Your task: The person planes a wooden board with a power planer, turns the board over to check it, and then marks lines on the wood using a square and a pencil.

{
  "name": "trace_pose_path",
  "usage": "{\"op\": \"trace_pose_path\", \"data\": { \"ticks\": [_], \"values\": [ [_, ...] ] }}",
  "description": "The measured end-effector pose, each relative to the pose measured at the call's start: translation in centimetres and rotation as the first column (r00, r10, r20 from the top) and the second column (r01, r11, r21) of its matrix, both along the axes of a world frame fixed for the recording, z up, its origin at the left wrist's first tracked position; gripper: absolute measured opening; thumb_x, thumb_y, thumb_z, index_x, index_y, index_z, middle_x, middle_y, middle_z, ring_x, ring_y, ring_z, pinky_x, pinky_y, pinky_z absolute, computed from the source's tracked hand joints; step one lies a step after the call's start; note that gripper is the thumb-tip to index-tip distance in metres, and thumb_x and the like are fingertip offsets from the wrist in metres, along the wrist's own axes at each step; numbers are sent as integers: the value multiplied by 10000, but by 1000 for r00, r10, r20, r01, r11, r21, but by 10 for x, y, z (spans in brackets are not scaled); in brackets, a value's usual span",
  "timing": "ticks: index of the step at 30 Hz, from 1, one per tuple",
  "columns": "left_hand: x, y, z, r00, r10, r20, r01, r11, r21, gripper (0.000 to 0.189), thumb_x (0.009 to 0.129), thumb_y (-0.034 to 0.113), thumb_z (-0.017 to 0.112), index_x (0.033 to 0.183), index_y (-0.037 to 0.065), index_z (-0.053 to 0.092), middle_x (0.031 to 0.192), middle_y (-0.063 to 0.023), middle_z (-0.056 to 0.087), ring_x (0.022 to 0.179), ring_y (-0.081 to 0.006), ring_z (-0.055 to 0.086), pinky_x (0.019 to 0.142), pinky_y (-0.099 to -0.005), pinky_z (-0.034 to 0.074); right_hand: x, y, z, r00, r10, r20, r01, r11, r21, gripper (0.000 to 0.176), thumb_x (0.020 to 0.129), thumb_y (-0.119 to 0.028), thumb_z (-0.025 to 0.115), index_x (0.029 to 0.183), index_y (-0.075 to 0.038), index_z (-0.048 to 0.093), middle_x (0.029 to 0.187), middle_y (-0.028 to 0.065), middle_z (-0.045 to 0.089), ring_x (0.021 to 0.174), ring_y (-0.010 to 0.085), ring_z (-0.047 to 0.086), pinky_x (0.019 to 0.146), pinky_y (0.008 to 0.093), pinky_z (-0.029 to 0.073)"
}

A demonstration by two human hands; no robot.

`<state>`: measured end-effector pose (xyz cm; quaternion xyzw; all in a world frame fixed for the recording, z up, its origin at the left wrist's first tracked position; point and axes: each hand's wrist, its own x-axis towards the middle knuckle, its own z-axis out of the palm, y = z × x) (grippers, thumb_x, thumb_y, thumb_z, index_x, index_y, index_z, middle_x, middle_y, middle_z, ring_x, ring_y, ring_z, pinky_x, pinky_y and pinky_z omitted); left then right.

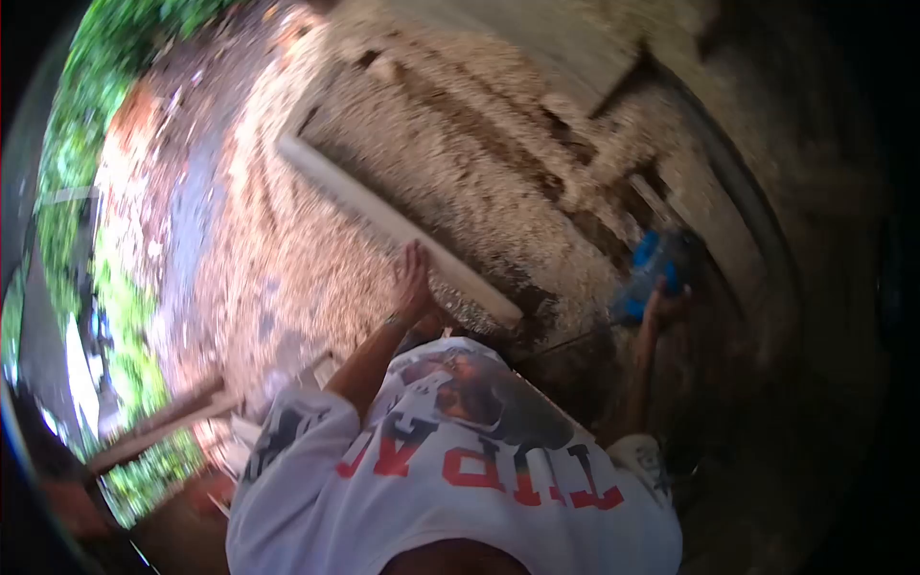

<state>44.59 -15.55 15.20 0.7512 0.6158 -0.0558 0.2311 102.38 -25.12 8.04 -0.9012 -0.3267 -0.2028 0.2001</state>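
Observation:
A long pale wooden board (364, 203) lies diagonally over ground covered in sawdust. My left hand (414, 278) rests against the board's near side, with its fingers stretched toward the edge. On the right, my right hand (665, 304) is wrapped round a blue power tool (655, 261), which is blurred by motion. From the tool a thin dark line, perhaps a cord, runs left toward my body. The tool stands apart from the board.
Sawdust (278, 211) covers much of the ground. Behind the tool is a short plank (652, 199). A large flat panel (537, 43) spans the top, beside a curved dark strip (733, 182). Wooden pieces (172, 417) lie lower left, near green plants (134, 297).

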Motion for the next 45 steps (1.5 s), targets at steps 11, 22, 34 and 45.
{"op": "trace_pose_path", "data": {
  "ticks": [11, 22, 34, 45],
  "values": [
    [35, 100, -12, 984, -172, 41, 174, 984, -49, 742, 819, 100, 659, 1531, 142, 452, 1637, -113, 366, 1533, -316, 304, 1183, -616, 312, -267, 64, 40, 398, 199, -895, -657, 743, -128, 406, 862, -287, 772, 1145, -17, 664, 1176, 212, 631, 1127, 418, 597, 983, 512, 489],
    [-222, -3, -64, 975, -122, 188, 151, 978, -146, 586, 914, 337, 647, 1450, 117, 560, 1472, -214, 560, 1318, -401, 570, 1059, -536, 481, -340, 23, 62, 789, 204, -580, -579, 565, -588, 1125, 714, -383, 885, 1606, -106, 258, 1561, 252, 405, 1427, 494, 384, 1185, 589, 341],
    [-447, 10, -15, 834, 525, 167, -524, 850, -57, 442, 969, 257, 593, 1301, -29, 654, 1269, -271, 684, 1208, -423, 643, 1025, -450, 511, -320, -2, 22, 768, 330, -549, -628, 558, -543, 864, 625, -187, 852, 1357, -30, 420, 1289, 249, 492, 1233, 477, 487, 1064, 553, 443],
    [-89, -80, 149, -133, 722, 679, 518, 635, -573, 1009, 882, 619, 745, 1551, -36, 370, 1513, -167, 497, 1374, -281, 506, 1146, -442, 425, -445, -16, 360, 197, 890, -412, -740, 411, 533, 939, 678, -113, 890, 1444, 16, 363, 1332, 230, 493, 1193, 377, 556, 1009, 490, 486]
  ]
}}
